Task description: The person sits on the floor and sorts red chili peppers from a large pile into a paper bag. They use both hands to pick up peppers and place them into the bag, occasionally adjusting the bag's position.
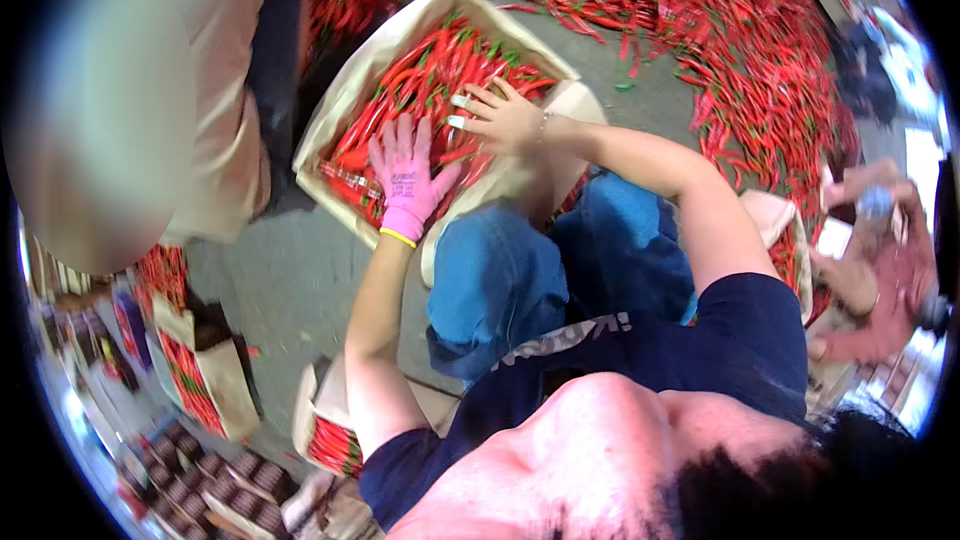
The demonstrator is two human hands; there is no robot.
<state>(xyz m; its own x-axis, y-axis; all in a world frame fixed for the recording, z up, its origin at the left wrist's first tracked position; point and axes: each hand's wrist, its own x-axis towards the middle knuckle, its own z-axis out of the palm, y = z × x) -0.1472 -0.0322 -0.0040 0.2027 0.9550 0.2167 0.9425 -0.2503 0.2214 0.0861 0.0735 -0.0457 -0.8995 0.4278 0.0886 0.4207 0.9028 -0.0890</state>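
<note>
A cardboard box point(330, 127) full of red chili peppers point(405, 79) with green stems stands tilted before my knees. My left hand point(407, 172), in a pink glove with a yellow cuff, lies palm down on the peppers near the box's lower side, fingers spread. My right hand point(499, 116) is bare, with white coverings on two fingertips; it reaches in from the right and rests on the peppers with its fingers apart. Neither hand shows a grip on a pepper. Something clear and shiny point(352, 181) lies beside the glove.
Loose red chilies point(735, 37) are heaped on the grey floor point(300, 292) beyond the box. More boxes of chilies point(206, 375) stand lower left, near my left elbow and at right. A person in light trousers point(217, 90) is close at left; another person point(885, 277) is at right.
</note>
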